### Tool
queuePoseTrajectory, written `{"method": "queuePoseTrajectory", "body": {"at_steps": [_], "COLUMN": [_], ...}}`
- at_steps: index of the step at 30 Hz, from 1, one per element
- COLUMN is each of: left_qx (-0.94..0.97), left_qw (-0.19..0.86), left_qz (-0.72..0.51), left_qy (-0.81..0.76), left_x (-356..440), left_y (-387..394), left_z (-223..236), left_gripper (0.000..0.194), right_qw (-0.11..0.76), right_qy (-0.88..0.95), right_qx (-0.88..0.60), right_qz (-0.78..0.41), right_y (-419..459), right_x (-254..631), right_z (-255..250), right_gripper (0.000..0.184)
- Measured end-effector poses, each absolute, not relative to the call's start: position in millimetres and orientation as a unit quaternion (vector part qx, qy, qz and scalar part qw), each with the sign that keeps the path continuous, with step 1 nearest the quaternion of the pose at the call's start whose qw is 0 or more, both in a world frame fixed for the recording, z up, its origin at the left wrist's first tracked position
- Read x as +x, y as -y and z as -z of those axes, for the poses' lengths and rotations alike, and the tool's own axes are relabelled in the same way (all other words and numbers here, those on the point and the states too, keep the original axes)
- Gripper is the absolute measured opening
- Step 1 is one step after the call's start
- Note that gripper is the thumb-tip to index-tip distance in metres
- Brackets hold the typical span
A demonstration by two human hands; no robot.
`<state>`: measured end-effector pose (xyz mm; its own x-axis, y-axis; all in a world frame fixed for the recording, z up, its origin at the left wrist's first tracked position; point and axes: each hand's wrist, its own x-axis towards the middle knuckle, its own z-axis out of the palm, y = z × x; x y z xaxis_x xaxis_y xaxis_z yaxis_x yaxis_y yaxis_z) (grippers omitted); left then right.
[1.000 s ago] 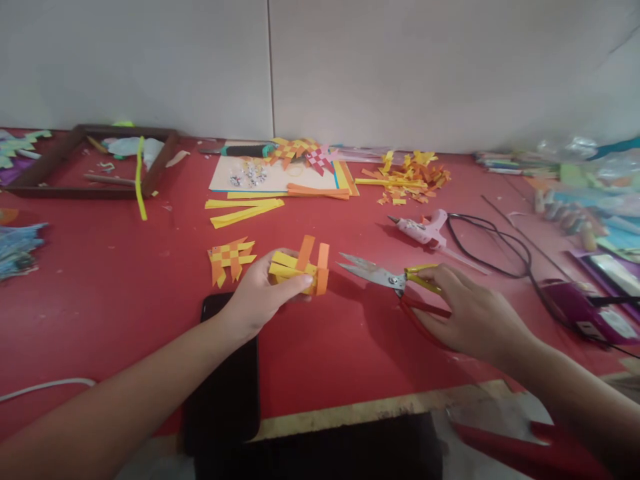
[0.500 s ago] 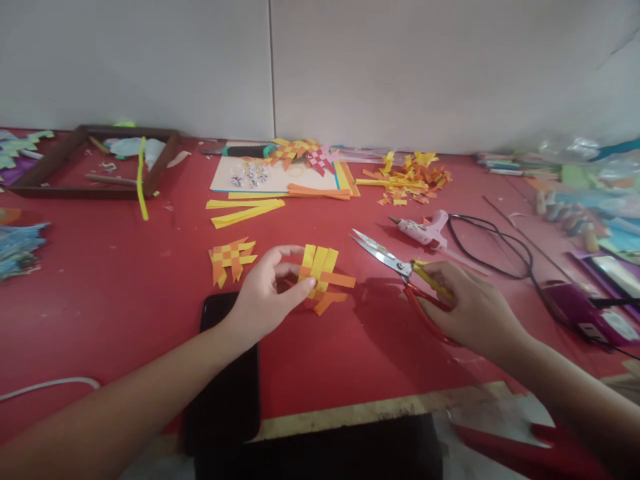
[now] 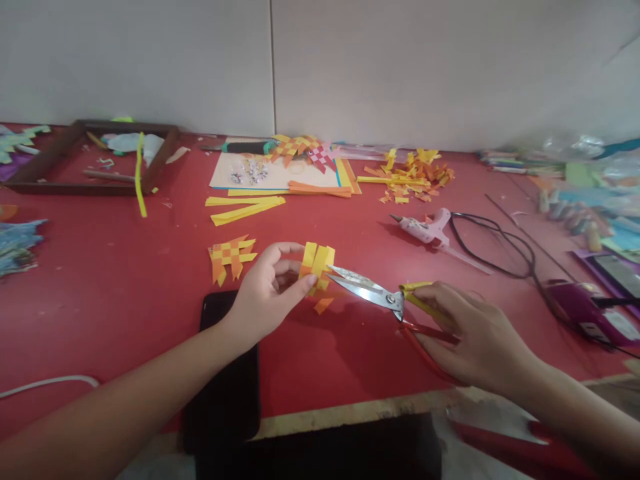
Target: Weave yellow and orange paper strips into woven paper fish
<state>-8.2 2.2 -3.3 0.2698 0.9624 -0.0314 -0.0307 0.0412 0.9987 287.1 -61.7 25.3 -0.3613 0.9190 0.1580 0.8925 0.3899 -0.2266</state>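
Observation:
My left hand pinches a small woven piece of yellow and orange paper strips between thumb and fingers. My right hand grips scissors with one yellow and one red handle, the blades slightly parted. Their tips reach the right edge of the woven piece. An orange strip end shows just below it; whether it is still attached I cannot tell. A finished-looking woven paper fish lies left of my left hand. Under my left wrist is a black phone.
A pink glue gun with a black cord lies at right. Behind are a pile of paper scraps, yellow strips, a white sheet with small beads or eyes, and a brown frame at left.
The scissors have moved left and down, bringing their blades to the woven piece. The long orange strips that stuck out to its right no longer show there.

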Motion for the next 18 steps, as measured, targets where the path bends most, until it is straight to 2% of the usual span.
{"method": "queuePoseTrajectory", "body": {"at_steps": [18], "left_qx": [0.630], "left_qw": [0.522], "left_qz": [-0.388], "left_qy": [-0.424], "left_x": [-12.5], "left_y": [1.5], "left_z": [7.8], "left_gripper": [0.035], "right_qw": [0.121], "right_qy": [0.848], "right_qx": [-0.516], "right_qz": [-0.004], "right_y": [61.8], "right_x": [290.5], "right_z": [-29.7], "right_gripper": [0.026]}}
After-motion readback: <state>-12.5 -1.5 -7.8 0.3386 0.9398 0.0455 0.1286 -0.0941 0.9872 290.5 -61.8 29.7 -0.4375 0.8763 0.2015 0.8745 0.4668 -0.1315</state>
